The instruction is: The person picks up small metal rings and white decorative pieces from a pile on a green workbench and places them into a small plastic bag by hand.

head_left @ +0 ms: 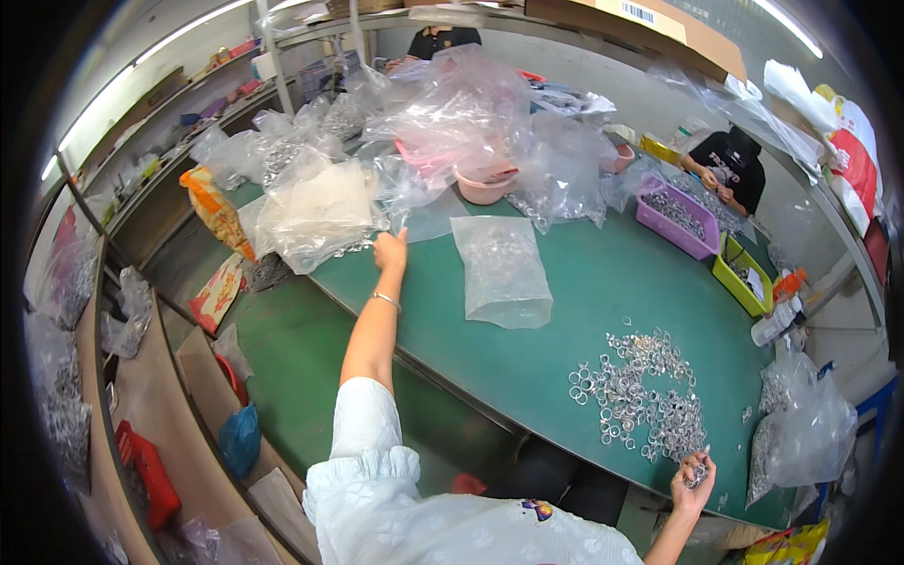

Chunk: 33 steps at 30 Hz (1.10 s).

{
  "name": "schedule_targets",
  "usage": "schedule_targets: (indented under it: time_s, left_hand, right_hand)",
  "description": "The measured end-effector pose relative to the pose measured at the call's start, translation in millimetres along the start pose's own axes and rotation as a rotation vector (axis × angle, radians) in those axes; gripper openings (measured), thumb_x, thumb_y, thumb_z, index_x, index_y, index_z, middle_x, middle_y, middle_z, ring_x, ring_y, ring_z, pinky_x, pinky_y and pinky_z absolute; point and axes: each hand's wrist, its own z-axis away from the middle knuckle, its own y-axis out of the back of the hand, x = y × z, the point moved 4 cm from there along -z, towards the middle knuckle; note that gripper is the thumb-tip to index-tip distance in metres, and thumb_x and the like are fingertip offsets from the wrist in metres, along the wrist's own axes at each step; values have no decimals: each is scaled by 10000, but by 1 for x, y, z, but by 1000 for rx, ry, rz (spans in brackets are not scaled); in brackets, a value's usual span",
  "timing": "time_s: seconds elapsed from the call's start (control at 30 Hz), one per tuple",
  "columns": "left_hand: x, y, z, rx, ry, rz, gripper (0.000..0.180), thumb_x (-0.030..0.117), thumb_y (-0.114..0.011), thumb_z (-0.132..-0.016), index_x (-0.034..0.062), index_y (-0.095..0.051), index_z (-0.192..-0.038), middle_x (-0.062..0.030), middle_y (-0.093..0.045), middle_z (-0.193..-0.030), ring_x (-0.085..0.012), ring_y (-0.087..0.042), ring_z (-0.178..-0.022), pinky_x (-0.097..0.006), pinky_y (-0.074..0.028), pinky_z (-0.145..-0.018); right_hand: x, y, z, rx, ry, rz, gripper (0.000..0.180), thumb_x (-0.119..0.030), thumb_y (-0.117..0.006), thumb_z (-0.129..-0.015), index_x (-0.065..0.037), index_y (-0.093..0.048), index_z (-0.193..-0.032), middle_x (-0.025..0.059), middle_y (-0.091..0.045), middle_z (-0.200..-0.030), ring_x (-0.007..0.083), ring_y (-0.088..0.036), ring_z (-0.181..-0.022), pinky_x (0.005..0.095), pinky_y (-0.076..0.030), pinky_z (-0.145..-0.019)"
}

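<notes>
Right hand [690,491]: metal rings [698,474] are held, ring pile [678,424] just beyond; left hand [389,251]: extended beside plastic bags [325,209], grip unclear.

"What is the person wearing?"
"A pale, nearly white shirt [452,532] with a faint blotchy pattern."
"And the sleeve [367,419]?"
"Short, same pale cloth, with a gathered frill [363,473] near the shoulder."
"Any markings?"
"One small motif [538,509] on the shirt, purple and orange."
"Jewellery?"
"A thin, light bangle [386,300] around the left wrist [391,287]."
</notes>
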Motion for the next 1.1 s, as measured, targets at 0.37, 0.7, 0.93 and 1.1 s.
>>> schedule_targets:
  time_s: [0.37, 0.7, 0.93, 1.1]
  left_hand:
    - [55, 78, 15, 179, -465, 821, 210, 158, -558, -913, -40, -586, -847, -76, -585, -724, -149, -530, -663, -325, -452, -647]
    - [32, 199, 45, 225, -232, 1774, 275, 102, -432, -867, -116, -538, -997, -222, -624, -1072, -316, -617, -1032, -418, -498, -924]
    - [69, 127, 178, -750, 19, 1598, 299, 133, -464, -847, -105, -580, -987, -282, -594, -1148, -350, -563, -1126, -425, -447, -976]
    - [89, 61, 269, -1148, -71, 1225, 159, 95, -535, -906, -10, -569, -792, -219, -654, -1033, -322, -634, -1008, -369, -499, -858]
  right_hand:
    - [23, -16, -9, 54, -9, 56, 124, -132, -542, -898, -35, -517, -970, 71, -556, -841, 168, -496, -703, 244, -353, -418]
    - [59, -30, -31, -24, -226, 64, 140, -164, -545, -909, -37, -511, -958, 61, -543, -842, 152, -466, -675, 230, -333, -406]
    - [85, -48, -29, -106, -444, 117, 120, -184, -522, -918, -65, -531, -916, 53, -509, -799, 149, -451, -645, 228, -333, -391]
    - [115, -54, -29, -141, -623, 163, 140, -203, -548, -911, -79, -519, -969, 71, -507, -797, 162, -463, -649, 236, -348, -418]
